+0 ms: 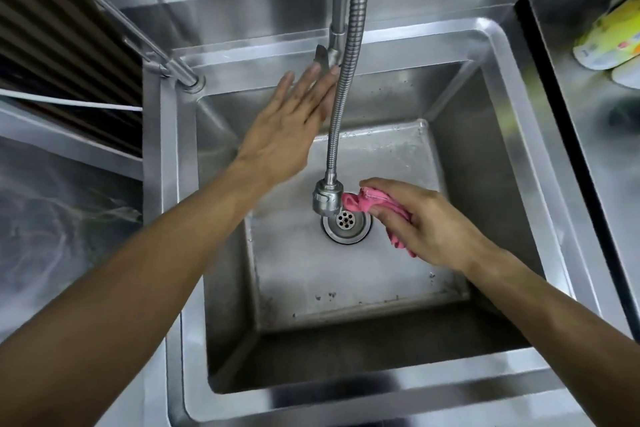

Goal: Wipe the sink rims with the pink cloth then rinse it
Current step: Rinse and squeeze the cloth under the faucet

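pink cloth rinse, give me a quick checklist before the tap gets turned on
1. Pink cloth held: ok, the right hand grips it bunched.
2. Cloth at the spray head: ok, its free end sits right beside the nozzle.
3. Cloth over the drain: ok, any runoff should fall into the sink.
4. Left hand on the tap lever: ok, straight fingertips reach it.
5. Water running: not ok, no stream visible yet.
6. Rims already wiped: cannot tell.

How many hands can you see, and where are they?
2. The left hand reaches open toward the tap lever. The right hand holds the pink cloth beside the spout, over the drain.
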